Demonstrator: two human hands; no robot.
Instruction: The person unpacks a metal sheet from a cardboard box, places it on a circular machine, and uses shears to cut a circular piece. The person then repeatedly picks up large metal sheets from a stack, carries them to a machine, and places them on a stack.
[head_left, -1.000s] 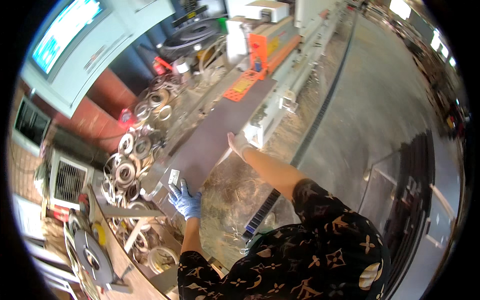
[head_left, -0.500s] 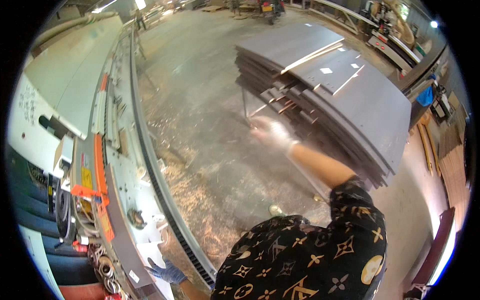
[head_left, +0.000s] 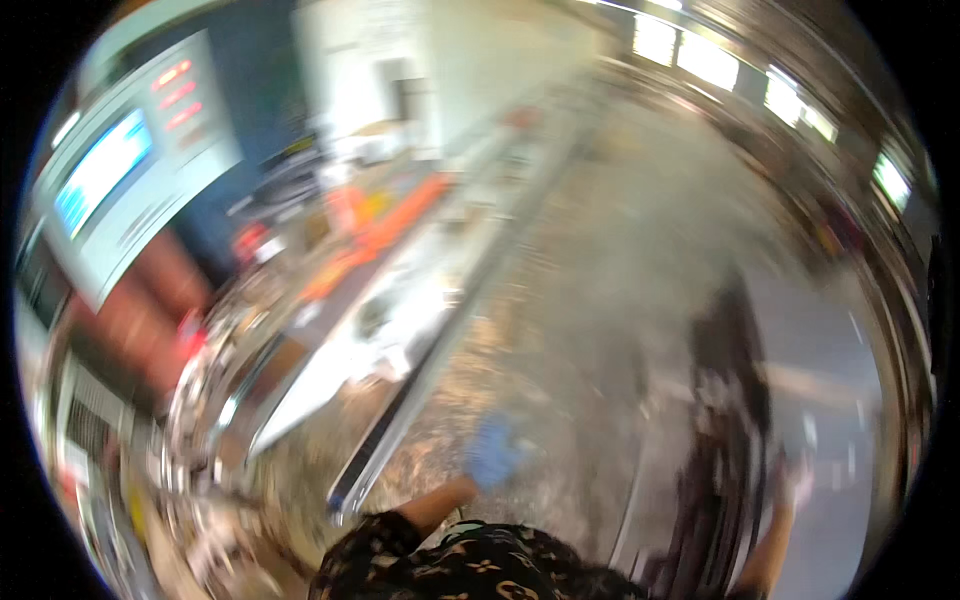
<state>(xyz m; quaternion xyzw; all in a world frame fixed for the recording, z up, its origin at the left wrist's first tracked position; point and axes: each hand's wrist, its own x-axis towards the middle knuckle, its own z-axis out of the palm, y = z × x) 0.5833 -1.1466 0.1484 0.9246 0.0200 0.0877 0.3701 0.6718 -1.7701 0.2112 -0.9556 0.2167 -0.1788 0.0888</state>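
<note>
My left hand (head_left: pixel 492 452), in a blue glove, hangs above the sawdust-strewn floor (head_left: pixel 600 420), just right of the long machine's metal rail (head_left: pixel 440 365). It is apart from the rail, and its fingers are smeared by motion. At the lower right my right hand (head_left: pixel 795 478), in a pale glove, reaches over or beside the stack of grey panels (head_left: pixel 835 420). Blur hides its fingers and whether it holds or touches anything. Dark panel edges (head_left: pixel 722 400) show along the stack's left side.
Along the left runs the machine, with an orange strip (head_left: pixel 400 220) and a white bed (head_left: pixel 330 375). A control cabinet with a lit screen (head_left: pixel 103 172) stands at upper left. Bright windows (head_left: pixel 708 60) show at the far right. Motion blurs the whole view.
The view has swung left, bringing the control cabinet in. My left hand has left the machine's edge and is over the floor. My right hand has shifted from over the floor to the panel stack.
</note>
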